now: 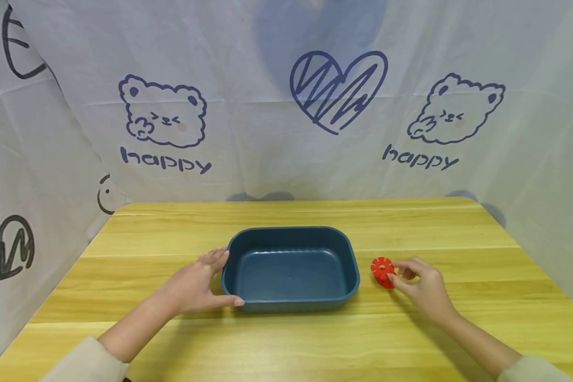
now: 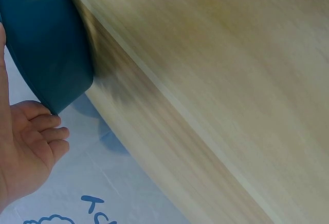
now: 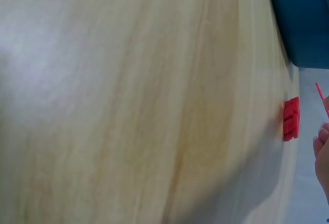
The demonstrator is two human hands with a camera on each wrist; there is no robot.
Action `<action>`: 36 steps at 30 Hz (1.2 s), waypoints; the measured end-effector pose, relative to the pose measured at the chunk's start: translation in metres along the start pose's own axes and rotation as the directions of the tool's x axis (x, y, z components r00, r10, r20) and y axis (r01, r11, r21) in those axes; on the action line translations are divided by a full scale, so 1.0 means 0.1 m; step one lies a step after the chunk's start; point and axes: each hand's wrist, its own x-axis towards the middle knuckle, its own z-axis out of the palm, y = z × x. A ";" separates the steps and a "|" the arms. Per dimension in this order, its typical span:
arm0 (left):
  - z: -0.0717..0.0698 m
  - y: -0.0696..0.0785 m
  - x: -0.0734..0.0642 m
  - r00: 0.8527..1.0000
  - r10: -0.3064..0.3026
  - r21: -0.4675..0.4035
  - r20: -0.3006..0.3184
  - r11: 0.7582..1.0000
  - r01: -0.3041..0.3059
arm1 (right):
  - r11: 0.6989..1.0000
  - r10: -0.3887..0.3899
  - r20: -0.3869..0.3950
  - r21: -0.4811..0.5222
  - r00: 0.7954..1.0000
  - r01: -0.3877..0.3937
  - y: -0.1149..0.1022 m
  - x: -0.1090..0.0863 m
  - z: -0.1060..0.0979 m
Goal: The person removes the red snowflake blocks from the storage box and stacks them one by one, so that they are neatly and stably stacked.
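Observation:
A dark blue rectangular plastic basin (image 1: 291, 306) stands in the middle of the table. My left hand (image 1: 198, 284) holds its left end, thumb along the front rim and fingers at the left rim; the left wrist view shows these fingers bent at the rim of the basin (image 2: 49, 44). To the right of the basin, my right hand (image 1: 425, 289) pinches a thin red notched disc (image 1: 382, 267) between thumb and fingers. Beneath it is a small stack of red discs (image 3: 291, 119), which stands on the table in the right wrist view, apart from the held disc (image 3: 318, 91).
The wood-grain table (image 1: 286, 345) reaches back to a white cloth (image 1: 248, 122) with drawn bears, a heart and lettering. More of this cloth hangs at both sides. The basin's inside shows only its bare floor.

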 end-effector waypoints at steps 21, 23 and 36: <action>0.00 -0.01 0.00 1.000 -0.010 -0.009 0.009 1.000 0.010 | 0.966 0.256 0.100 0.021 0.962 -0.259 0.11 -0.09 0.00; 0.00 -0.01 0.00 1.000 -0.010 -0.009 0.008 1.000 0.010 | 0.961 0.274 0.108 0.010 0.955 -0.277 0.12 -0.10 0.00; 0.02 -0.01 0.00 1.000 -0.004 -0.008 0.002 1.000 0.004 | 0.946 0.315 0.119 0.035 0.942 -0.321 0.14 -0.15 0.01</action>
